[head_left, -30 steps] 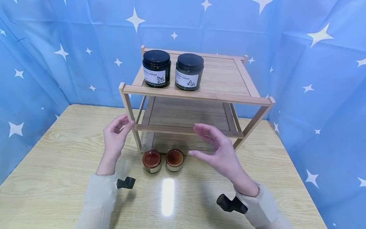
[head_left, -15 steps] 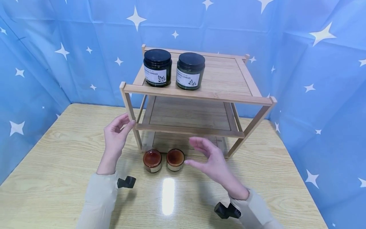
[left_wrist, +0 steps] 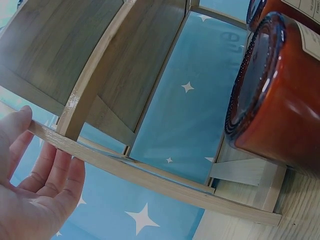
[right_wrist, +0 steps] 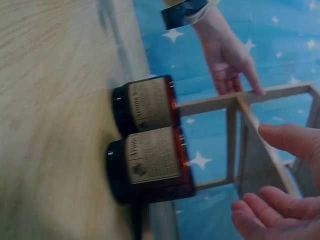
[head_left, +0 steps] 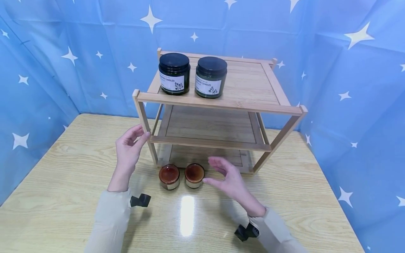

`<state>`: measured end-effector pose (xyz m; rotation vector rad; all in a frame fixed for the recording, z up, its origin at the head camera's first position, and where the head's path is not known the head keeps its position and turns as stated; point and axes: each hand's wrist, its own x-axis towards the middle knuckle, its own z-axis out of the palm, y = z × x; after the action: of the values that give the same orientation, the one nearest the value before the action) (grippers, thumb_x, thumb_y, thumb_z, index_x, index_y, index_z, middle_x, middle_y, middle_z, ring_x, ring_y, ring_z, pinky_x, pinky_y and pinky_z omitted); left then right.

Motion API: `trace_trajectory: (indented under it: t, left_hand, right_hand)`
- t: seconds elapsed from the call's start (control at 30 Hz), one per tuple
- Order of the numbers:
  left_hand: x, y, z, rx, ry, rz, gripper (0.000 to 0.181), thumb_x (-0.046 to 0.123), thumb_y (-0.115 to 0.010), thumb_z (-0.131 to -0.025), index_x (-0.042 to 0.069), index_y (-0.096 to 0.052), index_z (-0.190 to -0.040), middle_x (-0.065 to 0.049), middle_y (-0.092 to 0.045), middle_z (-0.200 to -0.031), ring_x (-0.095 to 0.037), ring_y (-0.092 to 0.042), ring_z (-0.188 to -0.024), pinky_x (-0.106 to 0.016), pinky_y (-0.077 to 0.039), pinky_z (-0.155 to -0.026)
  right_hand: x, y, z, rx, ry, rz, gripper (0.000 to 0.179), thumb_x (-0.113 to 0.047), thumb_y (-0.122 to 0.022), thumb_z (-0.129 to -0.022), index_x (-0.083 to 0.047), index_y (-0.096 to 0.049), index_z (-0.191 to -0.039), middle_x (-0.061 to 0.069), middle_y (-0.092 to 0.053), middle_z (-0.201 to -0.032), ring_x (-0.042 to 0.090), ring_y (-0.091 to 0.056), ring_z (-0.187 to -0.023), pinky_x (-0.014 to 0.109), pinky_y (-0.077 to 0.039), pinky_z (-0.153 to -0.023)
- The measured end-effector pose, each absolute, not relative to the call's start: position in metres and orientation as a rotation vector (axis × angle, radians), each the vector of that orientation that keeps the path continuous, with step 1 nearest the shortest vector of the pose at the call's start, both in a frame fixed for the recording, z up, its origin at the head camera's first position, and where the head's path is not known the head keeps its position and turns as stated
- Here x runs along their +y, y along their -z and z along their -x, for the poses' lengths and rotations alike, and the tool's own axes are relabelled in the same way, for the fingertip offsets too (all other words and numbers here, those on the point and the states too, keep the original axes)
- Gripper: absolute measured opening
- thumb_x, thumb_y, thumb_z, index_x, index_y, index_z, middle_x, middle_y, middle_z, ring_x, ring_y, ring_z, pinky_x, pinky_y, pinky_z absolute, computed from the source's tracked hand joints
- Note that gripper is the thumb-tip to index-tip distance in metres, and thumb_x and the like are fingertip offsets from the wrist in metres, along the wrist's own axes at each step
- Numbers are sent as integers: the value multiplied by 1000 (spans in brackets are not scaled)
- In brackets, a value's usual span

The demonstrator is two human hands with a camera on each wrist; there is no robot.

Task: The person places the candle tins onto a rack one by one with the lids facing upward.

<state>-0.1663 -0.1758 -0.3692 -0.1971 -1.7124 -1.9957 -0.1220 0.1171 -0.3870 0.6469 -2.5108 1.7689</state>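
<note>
Blue star-print cloth (head_left: 95, 38) is hanging behind the wood-grain table (head_left: 63, 175). Two amber glass jars, one (head_left: 194, 175) and its twin (head_left: 169, 175), are standing before the wooden rack (head_left: 218, 144), long axes vertical, dark lids (right_wrist: 121, 110) down, bases facing up. My left hand (head_left: 128, 149) is pinching the rack's front post (head_left: 141, 113); my right hand (head_left: 228, 178) is hovering beside the nearer jar, thumb and fingers spread, sitting lower and closer than a second ago.
</note>
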Motion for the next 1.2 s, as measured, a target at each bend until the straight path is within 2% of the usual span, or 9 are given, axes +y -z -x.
trace_trajectory:
  t: [0.23, 0.4, 0.67, 0.97, 1.2]
  left_hand:
    - [-176, 368, 166, -1700, 1996, 213, 32, -15, -61, -86, 8, -73, -104, 6, -70, -88, -9, -65, -89, -22, -51, -86]
    - [-176, 369, 166, -1697, 1995, 218, 31, -15, -61, -86, 7, -73, -104, 6, -70, -88, -9, -65, -89, -22, -51, -86]
    - [-176, 369, 166, -1700, 1996, 214, 32, -15, -60, -86, 9, -73, -103, 7, -69, -88, -8, -65, -88, -22, -51, -86]
    - [-176, 369, 167, -1706, 1994, 214, 32, -15, -61, -86, 8, -73, -104, 7, -70, -88, -8, -65, -88, -22, -51, -86]
    - [-176, 368, 166, -1715, 1987, 207, 31, -15, -60, -86, 7, -73, -104, 7, -70, -88, -7, -65, -88, -21, -51, -86]
  right_hand:
    - [112, 405, 129, -2588, -1757, -615, 60, -5, -82, -74, 10, -53, -125, 27, -58, -119, 41, -55, -112, 47, -44, -100]
    - [107, 416, 131, -2604, -1783, -616, 64, -3, -83, -73, 13, -50, -126, 27, -56, -124, 41, -53, -115, 48, -43, -100]
    - [98, 428, 133, -2635, -1740, -625, 71, -1, -84, -69, 12, -49, -128, 26, -56, -123, 40, -54, -113, 45, -47, -96]
    - [91, 436, 134, -2604, -1740, -655, 68, 4, -83, -68, 13, -49, -126, 25, -58, -116, 40, -58, -106, 40, -51, -91]
    - [88, 435, 133, -2672, -1604, -615, 69, 0, -84, -67, 11, -51, -127, 22, -59, -116, 35, -60, -102, 35, -53, -85]
